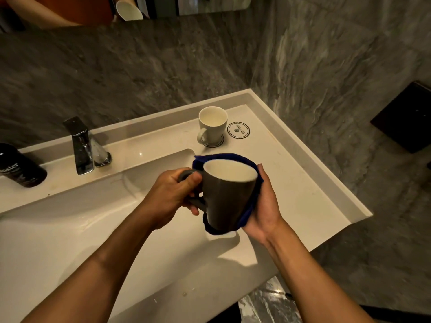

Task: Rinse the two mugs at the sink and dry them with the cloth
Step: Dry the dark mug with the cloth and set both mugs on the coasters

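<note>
The basin (70, 229) is set into the surface (303, 187) on its left side. The tap (80, 145) stands behind the basin at 11 o'clock. A can (21, 167) stands on the surface at 9 o'clock from the tap. One mug (212, 125) stands upright on a coaster (218, 142) at 1 o'clock from the basin. A second coaster (238, 130) lies just beside it at 3 o'clock. The other mug (224, 199) is held above the basin's right edge, with the cloth (253, 201) between it and the right hand (263, 206); the left hand (170, 194) is at its handle, at 9 o'clock.

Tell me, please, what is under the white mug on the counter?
The white mug stands on a round coaster with a dark ring; only its front and right edge shows. The mug covers the rest, so its print cannot be seen. A second coaster lies beside it, uncovered.
</note>
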